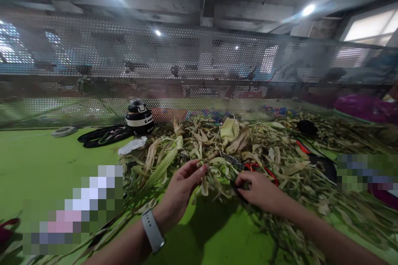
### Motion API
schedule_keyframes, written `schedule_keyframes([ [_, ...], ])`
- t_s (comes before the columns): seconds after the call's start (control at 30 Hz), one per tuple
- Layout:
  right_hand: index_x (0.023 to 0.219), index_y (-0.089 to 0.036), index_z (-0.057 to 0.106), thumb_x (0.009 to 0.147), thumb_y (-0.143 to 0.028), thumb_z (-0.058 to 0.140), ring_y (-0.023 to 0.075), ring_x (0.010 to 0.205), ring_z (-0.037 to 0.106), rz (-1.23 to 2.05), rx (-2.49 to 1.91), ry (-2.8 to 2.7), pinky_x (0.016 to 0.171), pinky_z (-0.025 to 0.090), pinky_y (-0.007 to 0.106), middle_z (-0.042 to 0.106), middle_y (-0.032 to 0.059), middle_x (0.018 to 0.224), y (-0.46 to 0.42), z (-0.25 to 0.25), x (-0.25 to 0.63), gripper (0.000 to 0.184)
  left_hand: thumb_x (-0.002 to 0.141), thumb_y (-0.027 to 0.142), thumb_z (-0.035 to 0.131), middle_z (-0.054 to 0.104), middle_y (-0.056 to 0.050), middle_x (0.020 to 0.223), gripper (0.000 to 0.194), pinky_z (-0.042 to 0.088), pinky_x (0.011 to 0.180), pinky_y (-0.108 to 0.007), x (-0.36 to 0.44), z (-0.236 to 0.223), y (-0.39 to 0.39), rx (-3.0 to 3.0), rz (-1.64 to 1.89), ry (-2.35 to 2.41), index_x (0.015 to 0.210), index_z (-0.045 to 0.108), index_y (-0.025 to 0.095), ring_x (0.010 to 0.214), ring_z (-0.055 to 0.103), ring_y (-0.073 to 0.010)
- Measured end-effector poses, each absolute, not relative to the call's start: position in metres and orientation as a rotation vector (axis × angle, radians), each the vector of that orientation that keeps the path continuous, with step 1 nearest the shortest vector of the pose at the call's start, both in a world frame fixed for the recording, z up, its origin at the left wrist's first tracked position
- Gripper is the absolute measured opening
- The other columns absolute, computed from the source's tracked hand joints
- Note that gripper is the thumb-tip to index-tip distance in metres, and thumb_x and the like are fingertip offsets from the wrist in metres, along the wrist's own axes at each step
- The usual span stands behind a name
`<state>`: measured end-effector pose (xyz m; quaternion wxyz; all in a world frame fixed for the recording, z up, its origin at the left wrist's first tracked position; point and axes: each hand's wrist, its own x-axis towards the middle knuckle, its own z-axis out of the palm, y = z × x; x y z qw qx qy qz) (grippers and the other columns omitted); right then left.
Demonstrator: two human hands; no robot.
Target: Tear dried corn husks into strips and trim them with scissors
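Note:
My left hand [178,192], with a pale watch band [152,227] at the wrist, pinches a dried plant stem [203,167] between thumb and fingertips. Loose pale leaves hang just beyond the fingers. To the right, my right hand [261,192] is closed, its fingers curled toward the thumb; what they hold, if anything, I cannot make out. Right behind that hand lie red-handled scissors [264,169], partly covered by it and by leaves. A heap of dried stalks and leaves [282,161] spreads around both hands. A pale yellow-green husk-like leaf [229,129] stands up from it.
A black and white bottle [139,118] stands at the back left, near a black strap-like item [104,136], a white crumpled tissue [132,145] and a pale ring [64,131]. A perforated metal screen [186,58] rises behind the green table [40,157]. A purple bag [367,107] sits far right.

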<state>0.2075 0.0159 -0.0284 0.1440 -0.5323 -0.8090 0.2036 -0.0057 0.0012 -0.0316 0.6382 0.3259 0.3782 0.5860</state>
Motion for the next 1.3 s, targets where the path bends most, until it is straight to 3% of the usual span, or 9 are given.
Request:
schedule_keyframes([
  [0.27, 0.083, -0.019, 0.062, 0.066, -0.031, 0.064, 0.0185, 0.079, 0.056, 0.217, -1.554, -2.525, 0.064, 0.038, 0.024, 0.058, 0.0059, 0.093, 0.011, -0.028, 0.208, 0.021, 0.066, 0.028, 0.071, 0.062, 0.001, 0.073, 0.038, 0.042, 0.059, -0.018, -0.004, -0.032, -0.002, 0.876, 1.284, 0.966, 0.098, 0.054, 0.018, 0.066, 0.058, -0.0088],
  [0.4, 0.075, -0.02, 0.063, 0.069, -0.03, 0.062, 0.0172, 0.066, 0.056, 0.148, -1.594, -2.614, 0.055, 0.033, 0.023, 0.061, 0.0033, 0.071, 0.01, -0.025, 0.208, 0.012, 0.07, 0.03, 0.068, 0.063, 0.0, 0.079, 0.038, 0.044, 0.062, -0.021, -0.004, -0.031, -0.006, 0.893, 1.201, 0.937, 0.103, 0.051, 0.019, 0.07, 0.06, -0.011],
  [0.53, 0.073, -0.021, 0.063, 0.069, -0.023, 0.06, 0.0154, 0.061, 0.055, 0.327, -1.471, -2.658, 0.054, 0.031, 0.023, 0.062, 0.0008, 0.065, 0.011, -0.022, 0.209, 0.006, 0.066, 0.022, 0.071, 0.062, 0.001, 0.08, 0.043, 0.045, 0.07, -0.023, -0.002, -0.03, -0.009, 0.899, 1.179, 0.859, 0.104, 0.05, 0.02, 0.078, 0.062, -0.0131],
  [0.67, 0.086, -0.019, 0.062, 0.073, -0.016, 0.051, 0.0163, 0.076, 0.055, 0.572, -1.278, -2.377, 0.067, 0.039, 0.025, 0.06, 0.0034, 0.084, 0.007, -0.013, 0.208, 0.018, 0.066, 0.02, 0.071, 0.062, 0.0, 0.082, 0.042, 0.044, 0.067, -0.022, 0.001, -0.03, -0.011, 0.876, 1.154, 0.849, 0.102, 0.051, 0.02, 0.079, 0.062, -0.014],
  [0.77, 0.102, -0.019, 0.057, 0.081, -0.024, 0.047, 0.017, 0.091, 0.054, 1.035, -1.121, -2.149, 0.077, 0.041, 0.026, 0.058, 0.0043, 0.1, 0.001, -0.01, 0.2, 0.024, 0.068, 0.021, 0.069, 0.061, 0.0, 0.082, 0.04, 0.043, 0.063, -0.02, 0.003, -0.031, -0.013, 0.883, 1.142, 0.858, 0.103, 0.051, 0.02, 0.076, 0.06, -0.0125],
  [0.83, 0.105, -0.019, 0.055, 0.084, -0.033, 0.047, 0.0165, 0.091, 0.054, 1.252, -1.067, -2.034, 0.076, 0.042, 0.025, 0.058, 0.0039, 0.099, -0.003, -0.015, 0.193, 0.027, 0.068, 0.021, 0.069, 0.06, 0.0, 0.08, 0.039, 0.043, 0.061, -0.02, 0.005, -0.033, -0.015, 0.898, 1.136, 0.854, 0.102, 0.051, 0.019, 0.072, 0.058, -0.0111],
  [0.97, 0.084, -0.015, 0.057, 0.084, -0.04, 0.048, 0.0124, 0.068, 0.05, 1.193, -1.139, -1.984, 0.06, 0.039, 0.022, 0.055, 0.0005, 0.074, -0.006, -0.026, 0.187, 0.026, 0.065, 0.022, 0.071, 0.059, -0.001, 0.08, 0.033, 0.044, 0.068, -0.023, 0.008, -0.036, -0.015, 1.001, 1.118, 0.851, 0.093, 0.055, 0.016, 0.072, 0.055, -0.0115],
  [1.2, 0.077, -0.016, 0.054, 0.085, -0.035, 0.045, 0.0101, 0.06, 0.04, 1.207, -1.146, -2.055, 0.054, 0.033, 0.02, 0.045, -0.0019, 0.065, -0.003, -0.023, 0.191, 0.022, 0.076, 0.024, 0.055, 0.057, -0.002, 0.073, 0.021, 0.042, 0.062, -0.025, 0.002, -0.039, -0.015, 1.696, 1.016, 1.034, 0.096, 0.058, 0.017, 0.067, 0.051, -0.0149],
  [1.3, 0.075, -0.015, 0.054, 0.083, -0.036, 0.048, 0.009, 0.058, 0.038, 1.277, -1.142, -2.011, 0.052, 0.031, 0.019, 0.043, -0.0027, 0.064, -0.002, -0.023, 0.19, 0.024, 0.076, 0.02, 0.053, 0.059, -0.003, 0.074, 0.03, 0.041, 0.062, -0.025, 0.0, -0.036, -0.018, 1.889, 1.034, 1.106, 0.105, 0.057, 0.018, 0.066, 0.051, -0.0155],
])
